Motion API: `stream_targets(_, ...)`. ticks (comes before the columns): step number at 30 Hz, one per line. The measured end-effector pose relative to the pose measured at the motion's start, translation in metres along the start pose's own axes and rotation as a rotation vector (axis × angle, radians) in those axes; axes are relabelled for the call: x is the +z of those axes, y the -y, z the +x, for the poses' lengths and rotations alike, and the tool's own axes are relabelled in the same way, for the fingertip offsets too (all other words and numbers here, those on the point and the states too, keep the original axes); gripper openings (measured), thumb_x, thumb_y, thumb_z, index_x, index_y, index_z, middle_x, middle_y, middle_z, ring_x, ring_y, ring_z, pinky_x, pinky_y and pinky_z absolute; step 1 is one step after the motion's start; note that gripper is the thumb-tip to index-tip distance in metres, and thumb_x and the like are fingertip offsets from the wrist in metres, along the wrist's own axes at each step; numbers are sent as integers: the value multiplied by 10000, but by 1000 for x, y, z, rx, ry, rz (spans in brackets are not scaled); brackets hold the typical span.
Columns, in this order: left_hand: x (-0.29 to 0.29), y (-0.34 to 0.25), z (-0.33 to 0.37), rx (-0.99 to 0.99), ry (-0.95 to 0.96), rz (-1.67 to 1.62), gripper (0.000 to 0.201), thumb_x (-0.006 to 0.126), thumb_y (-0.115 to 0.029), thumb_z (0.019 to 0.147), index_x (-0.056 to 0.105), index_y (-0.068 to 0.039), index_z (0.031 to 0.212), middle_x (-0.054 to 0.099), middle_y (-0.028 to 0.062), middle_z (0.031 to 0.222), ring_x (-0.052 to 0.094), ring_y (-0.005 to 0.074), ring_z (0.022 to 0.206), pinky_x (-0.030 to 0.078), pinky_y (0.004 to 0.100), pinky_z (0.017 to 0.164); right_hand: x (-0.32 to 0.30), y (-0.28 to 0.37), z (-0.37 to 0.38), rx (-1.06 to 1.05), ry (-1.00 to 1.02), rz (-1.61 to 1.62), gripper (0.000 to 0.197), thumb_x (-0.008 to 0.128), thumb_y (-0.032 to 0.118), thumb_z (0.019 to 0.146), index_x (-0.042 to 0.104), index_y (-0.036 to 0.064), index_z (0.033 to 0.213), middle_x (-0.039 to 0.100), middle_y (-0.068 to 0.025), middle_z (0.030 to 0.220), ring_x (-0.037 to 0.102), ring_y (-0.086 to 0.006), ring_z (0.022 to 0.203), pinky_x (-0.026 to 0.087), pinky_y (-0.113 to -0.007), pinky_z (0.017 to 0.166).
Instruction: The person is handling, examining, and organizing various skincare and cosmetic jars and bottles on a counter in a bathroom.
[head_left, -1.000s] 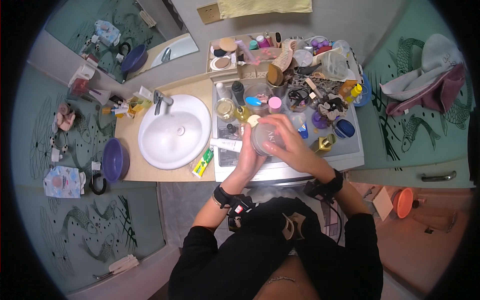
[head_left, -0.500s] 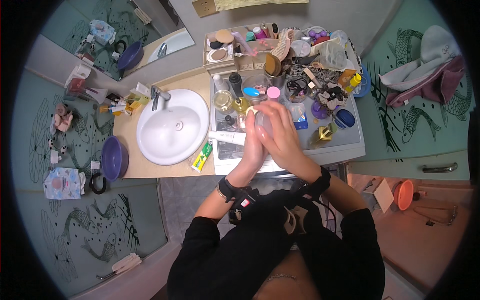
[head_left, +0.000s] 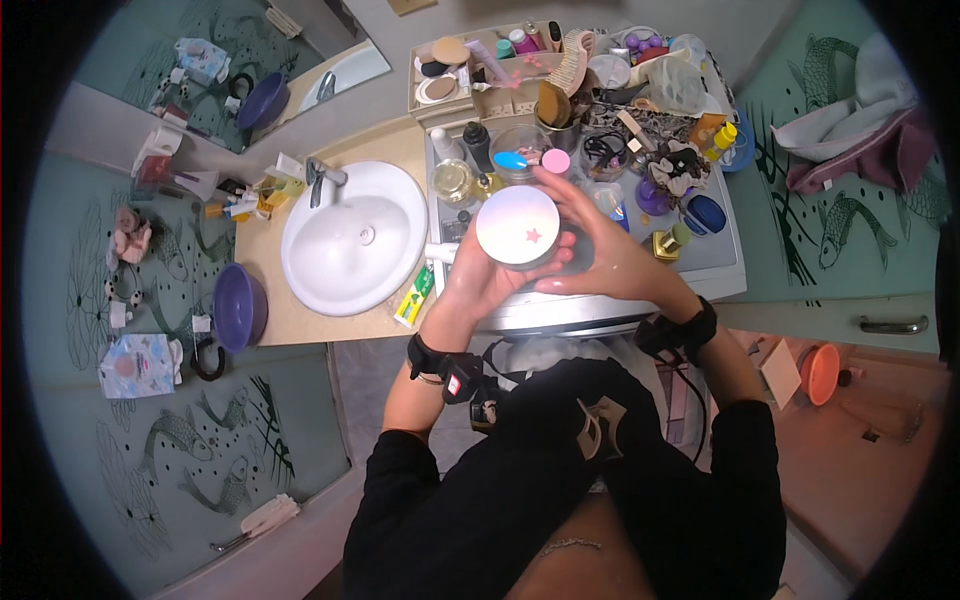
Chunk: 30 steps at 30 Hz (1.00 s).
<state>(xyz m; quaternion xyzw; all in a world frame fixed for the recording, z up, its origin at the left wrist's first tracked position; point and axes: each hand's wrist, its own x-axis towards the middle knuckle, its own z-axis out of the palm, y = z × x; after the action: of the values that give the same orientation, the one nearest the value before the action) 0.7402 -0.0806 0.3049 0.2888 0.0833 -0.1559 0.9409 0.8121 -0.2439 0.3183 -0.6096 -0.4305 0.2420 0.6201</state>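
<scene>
A round, flat white case with a pink star faces up over the front of the crowded washing-machine-like top. My left hand holds it from below, fingertips showing past its right edge. To its right, my right hand curves around with thumb and fingers apart; its index finger is near the upper edge, but contact is hard to make out. Beside my left hand lie a white tube and a green-and-yellow tube. Behind the case are a blue oval item and a pink round lid.
An oval white sink with a metal tap is set into the counter on the left. A purple basin hangs beyond it. Bottles, a gold-capped bottle, a blue round case and a cosmetics organiser crowd the right side.
My hands were pressed together around a round item. They have parted; the white case now faces up in my left hand, and my right hand has shifted right and opened.
</scene>
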Motion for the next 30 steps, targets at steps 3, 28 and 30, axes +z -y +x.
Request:
stream_targets(3,16,6,-2,31,-148,59,560,200,-421,930,401,32,1191,551,246,1039,586,342,905,495,399,801,11,0,-1,156,-30,279,953,784,231,622,198,89,1360,343,-122,1316,352,-237,1213,347,-379,965)
stream_targets(28,27,-11,-11,692,-181,1109,545,358,-446,886,438,2,1185,463,119,1180,418,225,1124,285,336,974,16,0,-16,-29,-225,158,926,772,16,590,222,12,1335,338,-103,1316,350,-166,1211,280,-300,1014)
stream_targets(30,21,-9,-9,683,-143,1181,523,379,-418,882,432,4,1187,458,131,1174,424,242,1110,292,344,966,18,-1,-15,-36,-240,131,910,770,22,596,234,6,1331,340,-106,1321,351,-169,1211,285,-301,1011)
